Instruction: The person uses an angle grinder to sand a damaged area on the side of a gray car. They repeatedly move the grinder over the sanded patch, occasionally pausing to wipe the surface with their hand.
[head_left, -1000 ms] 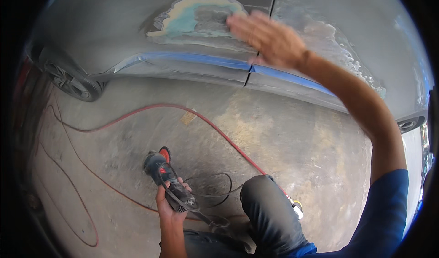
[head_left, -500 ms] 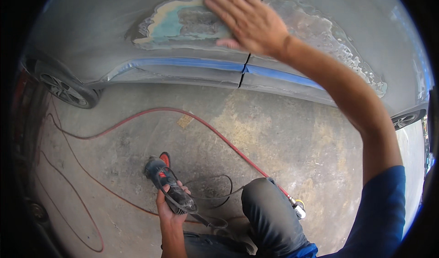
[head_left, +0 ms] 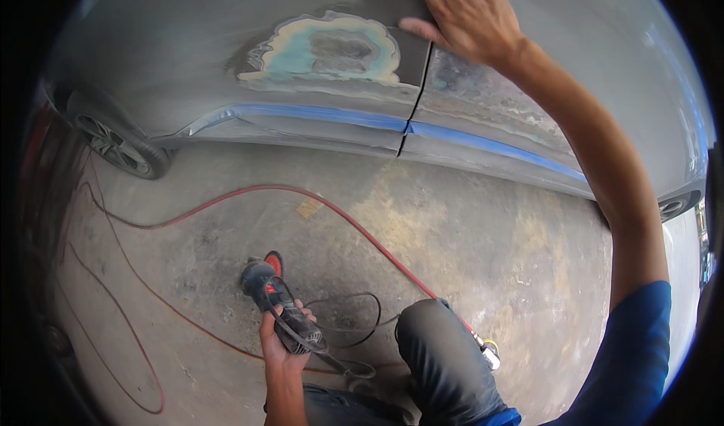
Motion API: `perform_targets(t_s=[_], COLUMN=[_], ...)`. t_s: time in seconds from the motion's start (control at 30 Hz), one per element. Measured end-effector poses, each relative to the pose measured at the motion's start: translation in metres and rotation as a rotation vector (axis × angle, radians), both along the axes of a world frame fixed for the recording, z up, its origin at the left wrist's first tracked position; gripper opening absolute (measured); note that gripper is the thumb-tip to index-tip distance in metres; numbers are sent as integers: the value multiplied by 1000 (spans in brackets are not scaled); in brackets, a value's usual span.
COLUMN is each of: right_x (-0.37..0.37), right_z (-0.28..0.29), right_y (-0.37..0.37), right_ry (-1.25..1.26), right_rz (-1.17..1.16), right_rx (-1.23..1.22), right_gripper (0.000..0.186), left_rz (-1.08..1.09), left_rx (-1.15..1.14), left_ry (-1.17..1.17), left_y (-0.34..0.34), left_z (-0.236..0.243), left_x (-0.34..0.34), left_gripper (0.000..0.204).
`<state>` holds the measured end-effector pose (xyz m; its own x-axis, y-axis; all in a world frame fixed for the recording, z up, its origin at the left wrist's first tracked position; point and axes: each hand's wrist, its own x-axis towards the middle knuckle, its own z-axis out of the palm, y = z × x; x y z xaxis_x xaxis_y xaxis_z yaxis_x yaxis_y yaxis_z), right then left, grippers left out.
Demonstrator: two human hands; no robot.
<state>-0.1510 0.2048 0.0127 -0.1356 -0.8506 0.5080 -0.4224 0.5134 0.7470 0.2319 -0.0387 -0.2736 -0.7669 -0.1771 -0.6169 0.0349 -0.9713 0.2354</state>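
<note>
In my left hand (head_left: 285,339), low in front of me, is a black corded angle grinder (head_left: 283,309) with a red and black side handle; my fingers wrap round its body. My right hand (head_left: 471,15) reaches up with fingers stretched and rests on the grey car side (head_left: 181,56), across the gap between two panels; its fingertips run to the upper edge of the picture. Just left of it lies a sanded patch (head_left: 302,49) with cream and pale green rings around a grey middle. A second rough, mottled patch (head_left: 490,98) sits below my right wrist, partly behind my forearm.
Blue tape (head_left: 324,114) runs along the car's lower side. A red hose (head_left: 362,230) crosses the concrete floor to a small air tool (head_left: 490,356) beside my knee. The grinder's black cord (head_left: 377,313) loops nearby. A wheel (head_left: 113,143) stands at the left.
My right hand has slid to the right along the panel, uncovering the ringed patch. The view has shifted slightly; my left hand still holds the angle grinder in the same place.
</note>
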Motion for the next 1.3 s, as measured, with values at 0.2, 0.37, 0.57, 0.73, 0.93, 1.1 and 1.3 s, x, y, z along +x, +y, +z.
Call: perform_targets(t_s=[0.2, 0.37, 0.57, 0.73, 0.93, 1.1, 1.3], right_x=[7, 10, 0, 6, 27, 0, -2], right_z=[-20, -76, -78, 30, -78, -64, 14], right_y=[-21, -18, -13, -81, -114, -120, -162], right_ry=[-35, -104, -165, 116, -8, -16, 158], right_rz=[42, -189, -12, 22, -233, -4, 106], right_rx=[-45, 53, 228, 47, 262, 388, 177], right_gripper=[90, 92, 88, 88, 93, 89, 87], left_rz=[-21, -26, 3, 62, 77, 105, 134], left_rx=[-38, 25, 11, 26, 42, 60, 46], left_ry=[-14, -8, 19, 49, 23, 81, 82], left_y=[-3, -7, -14, -21, -23, -26, -25], left_z=[-5, -15, -13, -17, -15, -12, -14], left_x=[-2, 4, 10, 13, 14, 19, 15], left_gripper=[47, 44, 42, 41, 40, 42, 46])
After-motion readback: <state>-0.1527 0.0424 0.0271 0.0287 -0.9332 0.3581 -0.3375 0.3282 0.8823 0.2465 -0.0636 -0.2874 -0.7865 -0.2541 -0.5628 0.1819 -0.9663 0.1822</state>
